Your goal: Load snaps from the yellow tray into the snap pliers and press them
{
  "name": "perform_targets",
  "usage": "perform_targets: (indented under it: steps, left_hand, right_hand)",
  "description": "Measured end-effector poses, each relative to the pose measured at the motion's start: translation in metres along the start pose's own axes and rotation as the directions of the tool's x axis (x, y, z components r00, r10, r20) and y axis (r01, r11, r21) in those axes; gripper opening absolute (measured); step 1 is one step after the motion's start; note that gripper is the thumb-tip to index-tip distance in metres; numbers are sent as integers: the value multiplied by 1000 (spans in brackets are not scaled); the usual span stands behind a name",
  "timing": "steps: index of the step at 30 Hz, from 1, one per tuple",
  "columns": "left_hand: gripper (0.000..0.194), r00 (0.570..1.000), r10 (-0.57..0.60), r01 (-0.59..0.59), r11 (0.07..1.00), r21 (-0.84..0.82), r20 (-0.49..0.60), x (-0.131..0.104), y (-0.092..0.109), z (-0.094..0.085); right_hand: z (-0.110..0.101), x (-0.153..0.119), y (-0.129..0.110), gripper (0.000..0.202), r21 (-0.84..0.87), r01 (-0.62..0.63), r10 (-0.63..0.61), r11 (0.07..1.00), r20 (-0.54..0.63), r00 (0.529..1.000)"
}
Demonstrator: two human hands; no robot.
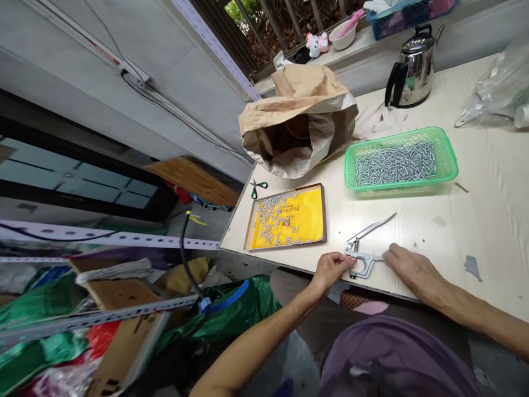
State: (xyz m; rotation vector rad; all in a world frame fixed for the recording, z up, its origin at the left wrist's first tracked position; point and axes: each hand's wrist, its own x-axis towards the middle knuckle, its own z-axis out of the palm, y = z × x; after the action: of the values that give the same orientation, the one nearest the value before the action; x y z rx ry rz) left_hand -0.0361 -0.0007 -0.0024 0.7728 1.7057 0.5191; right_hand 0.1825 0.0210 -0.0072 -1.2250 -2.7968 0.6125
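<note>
Silver hand-press pliers, of the snap-fastener kind, lie at the table's front edge. Their upper handle is raised and slants away to the right, with a spring near the head. My left hand is closed in a pinch at the jaws; whatever is between the fingertips is too small to name, though a bit of red shows there. My right hand grips the end of the lower handle. Left of the pliers, a shallow yellow-lined tray holds many small metal pins. Behind them, a green plastic basket holds a heap of similar metal pieces.
Green-handled scissors lie beyond the tray. An open brown paper bag stands at the back left, a steel kettle at the back right. Clear plastic bags lie far right. Metal shelving stands left of the table.
</note>
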Motion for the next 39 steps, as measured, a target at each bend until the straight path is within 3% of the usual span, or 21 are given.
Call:
perform_targets:
  steps: [8, 12, 16, 19, 21, 27, 29, 31, 33, 35, 37, 39]
  left_hand:
    - [19, 996, -91, 92, 989, 119, -18, -4, -2, 5]
    - [15, 991, -132, 125, 970, 208, 21, -2, 4, 3]
    - [13, 986, -161, 148, 960, 239, 37, -3, 8, 2]
    - [12, 987, -159, 148, 962, 228, 31, -5, 7, 3]
    - [12, 987, -156, 147, 966, 215, 26, -6, 7, 4]
    - [13, 986, -165, 150, 956, 252, 40, -7, 4, 3]
    - [15, 993, -110, 91, 931, 352, 34, -9, 1, 1]
    - [15, 994, 110, -96, 859, 502, 1, -12, -3, 1]
    - [16, 909, 415, -336, 690, 641, 30, -12, -7, 4]
    - [28, 770, 619, -522, 476, 707, 152, -5, -6, 13]
    - [48, 659, 692, -627, 292, 722, 293, 6, -1, 23]
    - [63, 596, 695, -673, 160, 722, 402, 18, 7, 32]
  right_hand:
    - [7, 3, 0, 29, -104, -18, 20, 994, 18, 1000]
    - [17, 2, 3, 32, -125, -18, 10, 992, -68, 998]
    - [14, 9, 18, 18, -155, 32, -54, 987, -139, 989]
    - [5, 19, 35, 64, -233, 49, -99, 971, -209, 973]
    - [1, 25, 44, 80, -256, 70, -122, 964, -195, 973]
    - [-5, 34, 42, 69, -257, 100, -136, 961, -129, 982]
    - [-7, 33, 38, 60, -238, 107, -143, 965, -138, 980]
    - [-9, 30, 34, 51, -214, 126, -160, 969, -154, 975]
    - [-9, 28, 32, 47, -194, 141, -174, 971, -162, 971]
    - [-9, 26, 30, 52, -179, 146, -175, 973, -165, 971]
    - [-8, 25, 30, 61, -172, 129, -158, 977, -162, 974]
    - [-7, 25, 32, 69, -171, 111, -137, 979, -149, 979]
